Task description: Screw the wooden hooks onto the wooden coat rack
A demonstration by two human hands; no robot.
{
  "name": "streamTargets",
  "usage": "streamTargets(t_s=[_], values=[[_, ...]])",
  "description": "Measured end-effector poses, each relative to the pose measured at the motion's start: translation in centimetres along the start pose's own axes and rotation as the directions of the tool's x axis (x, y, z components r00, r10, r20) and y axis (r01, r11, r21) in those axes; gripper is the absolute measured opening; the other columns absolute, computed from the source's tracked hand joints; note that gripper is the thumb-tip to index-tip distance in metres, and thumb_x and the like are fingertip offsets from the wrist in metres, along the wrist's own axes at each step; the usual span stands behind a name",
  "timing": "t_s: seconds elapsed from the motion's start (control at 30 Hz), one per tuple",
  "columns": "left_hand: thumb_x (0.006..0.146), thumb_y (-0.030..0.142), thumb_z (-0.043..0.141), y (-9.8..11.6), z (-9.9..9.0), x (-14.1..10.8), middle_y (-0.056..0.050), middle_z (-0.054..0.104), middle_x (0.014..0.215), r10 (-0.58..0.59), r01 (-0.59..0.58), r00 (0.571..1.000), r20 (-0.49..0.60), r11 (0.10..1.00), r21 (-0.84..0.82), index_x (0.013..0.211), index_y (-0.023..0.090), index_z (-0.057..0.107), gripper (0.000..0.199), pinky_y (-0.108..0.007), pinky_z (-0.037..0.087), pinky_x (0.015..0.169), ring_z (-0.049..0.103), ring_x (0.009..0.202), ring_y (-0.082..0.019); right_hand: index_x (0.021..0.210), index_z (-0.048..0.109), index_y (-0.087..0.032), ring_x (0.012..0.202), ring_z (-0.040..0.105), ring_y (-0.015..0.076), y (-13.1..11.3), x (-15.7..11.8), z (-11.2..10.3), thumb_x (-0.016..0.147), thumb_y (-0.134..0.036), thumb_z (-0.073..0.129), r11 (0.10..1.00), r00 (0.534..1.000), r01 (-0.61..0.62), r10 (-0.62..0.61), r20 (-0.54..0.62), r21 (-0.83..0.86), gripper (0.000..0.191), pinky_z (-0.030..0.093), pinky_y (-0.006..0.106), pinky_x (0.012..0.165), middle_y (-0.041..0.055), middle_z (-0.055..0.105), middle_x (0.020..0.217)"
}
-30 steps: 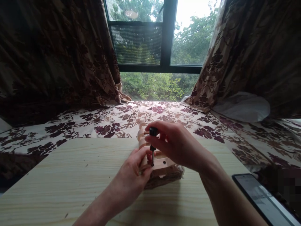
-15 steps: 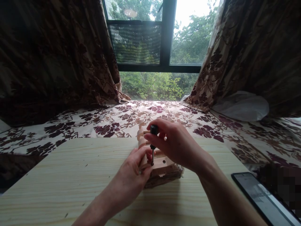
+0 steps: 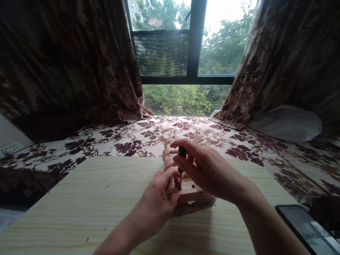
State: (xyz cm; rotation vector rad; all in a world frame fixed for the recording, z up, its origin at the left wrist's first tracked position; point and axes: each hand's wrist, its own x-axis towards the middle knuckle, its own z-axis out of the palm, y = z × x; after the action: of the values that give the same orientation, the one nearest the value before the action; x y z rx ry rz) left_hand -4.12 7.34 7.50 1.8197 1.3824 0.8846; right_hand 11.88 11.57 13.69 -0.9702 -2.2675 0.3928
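Note:
My right hand (image 3: pixel 209 164) is closed round the dark handle of a screwdriver (image 3: pixel 182 152), its fingers at the handle's upper part. The metal shaft points straight down, its tip at a dark hole or screw head near the left end of a light wooden slat. That slat belongs to a small wooden frame (image 3: pixel 190 189) with curved side pieces. A second dark hole shows further right on the same slat. My left hand (image 3: pixel 160 196) pinches the frame's near left corner beside the screwdriver tip. Under the frame lies a brownish wrapped block (image 3: pixel 195 208), partly hidden by it.
The pale wooden tabletop (image 3: pixel 79 198) carries several small dark specks. A phone (image 3: pixel 305 228) lies at its right edge. Behind are a floral cloth (image 3: pixel 156 136), a white plastic bag (image 3: pixel 289 122) and a window between patterned curtains.
The view has shifted, so everything sits a little further right and slightly lower. Both hands keep their hold, and the screwdriver tip stays at the same spot on the slat.

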Motion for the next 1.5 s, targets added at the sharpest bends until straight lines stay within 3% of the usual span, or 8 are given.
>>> streamTargets(t_s=[0.13,0.33,0.53,0.63,0.73,1.13,1.37,1.5], values=[[0.08,0.016,0.049,-0.1,0.1,0.0,0.003,0.057,0.095,0.005,-0.005,1.0,0.005,1.0,-0.006,0.092,0.027,0.051,0.016,-0.03,0.042,0.086,0.053,0.096,-0.016,0.121,0.05,-0.023,0.062,0.053,0.0117,-0.1,-0.2,-0.1,0.089,-0.022,0.05,0.998,0.996,0.054,-0.056,0.073,0.035,0.032,0.036,0.024,0.056,-0.0013,0.065,0.079],[0.078,0.013,0.05,-0.1,0.0,-0.1,0.004,0.053,0.095,-0.002,0.002,1.0,-0.004,1.0,-0.01,0.094,0.028,0.051,0.022,-0.028,0.042,0.085,0.052,0.094,-0.013,0.097,0.057,-0.022,0.052,0.048,0.0106,0.8,0.2,0.3,0.087,-0.032,0.055,0.998,0.996,-0.038,0.033,-0.087,-0.057,0.014,0.032,0.024,0.051,-0.0038,0.061,0.065],[0.08,0.015,0.048,0.0,0.0,-0.1,0.003,0.054,0.092,0.005,-0.005,1.0,-0.001,1.0,0.021,0.09,0.026,0.05,0.014,-0.029,0.042,0.084,0.052,0.095,-0.015,0.109,0.056,-0.026,0.058,0.052,0.0101,0.3,-0.4,0.2,0.086,-0.022,0.054,0.994,0.999,0.039,-0.042,0.031,0.1,0.023,0.034,0.023,0.055,-0.0044,0.064,0.073],[0.08,0.014,0.049,0.0,0.0,0.0,0.004,0.054,0.093,0.005,-0.005,1.0,0.002,1.0,0.018,0.093,0.027,0.051,0.019,-0.028,0.042,0.085,0.051,0.095,-0.014,0.092,0.058,-0.024,0.055,0.049,0.0104,0.7,-0.1,0.1,0.085,-0.026,0.056,0.998,0.999,-0.012,0.014,-0.029,0.068,0.007,0.033,0.024,0.052,-0.0043,0.061,0.068],[0.079,0.013,0.048,0.0,-0.1,0.0,0.005,0.054,0.096,0.002,-0.002,1.0,0.01,1.0,0.011,0.094,0.028,0.051,0.021,-0.027,0.041,0.086,0.051,0.095,-0.013,0.08,0.055,-0.023,0.054,0.047,0.0107,0.9,0.2,0.3,0.083,-0.03,0.06,0.996,0.994,-0.07,0.075,-0.081,0.056,0.009,0.032,0.024,0.051,-0.0047,0.058,0.063],[0.07,0.01,0.052,0.3,-0.2,-0.3,0.001,0.052,0.094,0.007,-0.006,1.0,-0.022,1.0,0.012,0.082,0.022,0.05,0.017,-0.029,0.041,0.087,0.049,0.094,-0.015,0.081,0.052,-0.022,0.052,0.044,0.0092,0.3,-0.2,1.1,0.085,-0.024,0.055,0.992,0.999,-0.019,0.024,-0.04,0.126,0.005,0.032,0.022,0.05,-0.0058,0.053,0.061],[0.069,0.005,0.048,0.0,0.0,-0.4,0.002,0.053,0.096,0.061,-0.062,0.998,-0.034,0.998,-0.018,0.089,0.024,0.054,0.028,-0.031,0.038,0.091,0.048,0.098,-0.015,0.081,0.048,-0.021,0.053,0.044,0.011,0.7,-0.1,1.1,0.088,-0.027,0.05,0.994,0.999,-0.01,0.014,-0.034,0.109,0.01,0.032,0.023,0.05,-0.0033,0.054,0.064],[0.071,0.008,0.049,0.0,0.0,-0.4,0.001,0.054,0.093,0.059,-0.059,0.998,-0.031,0.998,0.003,0.085,0.023,0.053,0.021,-0.032,0.038,0.093,0.047,0.1,-0.017,0.079,0.045,-0.021,0.054,0.043,0.0117,0.6,-0.2,1.5,0.089,-0.028,0.047,0.995,0.999,-0.013,0.016,-0.032,0.099,0.012,0.032,0.024,0.051,-0.0024,0.054,0.064]])
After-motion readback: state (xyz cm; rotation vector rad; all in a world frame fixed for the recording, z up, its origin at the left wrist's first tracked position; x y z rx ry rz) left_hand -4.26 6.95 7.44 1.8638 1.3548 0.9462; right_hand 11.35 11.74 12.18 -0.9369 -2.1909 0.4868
